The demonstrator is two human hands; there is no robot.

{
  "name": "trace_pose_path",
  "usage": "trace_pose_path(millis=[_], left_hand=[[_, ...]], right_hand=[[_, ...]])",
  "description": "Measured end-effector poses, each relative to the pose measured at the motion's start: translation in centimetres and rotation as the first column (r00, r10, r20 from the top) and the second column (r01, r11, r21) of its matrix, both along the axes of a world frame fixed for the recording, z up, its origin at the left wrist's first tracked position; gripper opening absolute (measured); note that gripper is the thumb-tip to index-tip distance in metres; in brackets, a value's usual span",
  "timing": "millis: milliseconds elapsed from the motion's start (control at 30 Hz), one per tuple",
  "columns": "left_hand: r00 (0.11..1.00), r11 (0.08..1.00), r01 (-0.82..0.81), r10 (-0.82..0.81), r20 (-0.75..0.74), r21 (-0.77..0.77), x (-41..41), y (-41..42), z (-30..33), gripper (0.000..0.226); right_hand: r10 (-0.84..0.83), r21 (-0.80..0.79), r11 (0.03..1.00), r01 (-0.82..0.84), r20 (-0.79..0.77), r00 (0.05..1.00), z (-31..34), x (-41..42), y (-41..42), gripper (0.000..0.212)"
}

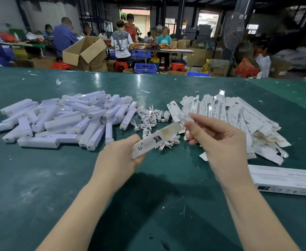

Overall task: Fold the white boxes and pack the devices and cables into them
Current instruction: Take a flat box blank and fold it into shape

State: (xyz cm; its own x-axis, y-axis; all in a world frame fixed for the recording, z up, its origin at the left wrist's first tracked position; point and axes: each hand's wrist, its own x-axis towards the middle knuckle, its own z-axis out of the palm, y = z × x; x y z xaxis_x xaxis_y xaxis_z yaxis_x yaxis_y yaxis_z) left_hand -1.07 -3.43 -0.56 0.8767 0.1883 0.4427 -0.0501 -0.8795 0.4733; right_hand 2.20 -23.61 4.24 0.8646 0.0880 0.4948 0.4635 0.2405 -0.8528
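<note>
Spreading over the green table (pixel 148 91): device pile (pixel 58 120) at left, flat box blanks (pixel 239 120) at right, cables (pixel 152 116) btwn. Devices look rigid, light. Left hand (pixel 118 160) grips the half-formed white box (pixel 154 140) near its closed end; thin card, creases easily, so hold by edges. Right hand (pixel 219 142) pinches its clear end flap (pixel 185 118).

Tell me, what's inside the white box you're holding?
The left hand holds the white box with its far end open. Only a bare, pale inner wall shows there; no device or cable is visible. Deeper inside is covered by the box's own sides.
</note>
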Motion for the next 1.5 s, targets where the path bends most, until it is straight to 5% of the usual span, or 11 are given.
trace_pose_path(millis=[167,400,1300,1500], left_hand=[[1.0,0.999,0.014,-0.015,0.021,0.048,0.1,-0.1,0.2,0.032],[0.999,0.993,0.014,-0.019,0.037,0.119,0.3,-0.1,-0.3,0.025],[1.0,0.984,0.022,-0.018,-0.024,0.177,0.7,-0.8,-1.4,0.017],[1.0,0.993,0.024,-0.024,-0.009,0.112,0.5,-0.6,-1.0,0.019]], right_hand=[[-0.02,-0.271,0.962,0.024,0.018,1.0,-0.2,0.3,-1.0,0.023],[-0.019,-0.42,0.908,0.018,0.002,1.0,-0.3,0.5,-1.5,0.017],[-0.093,-0.514,0.856,0.051,-0.056,0.994,-1.2,0.6,-0.3,0.015],[0.065,-0.436,0.893,-0.111,-0.119,0.991,-0.8,0.2,-0.2,0.017]])
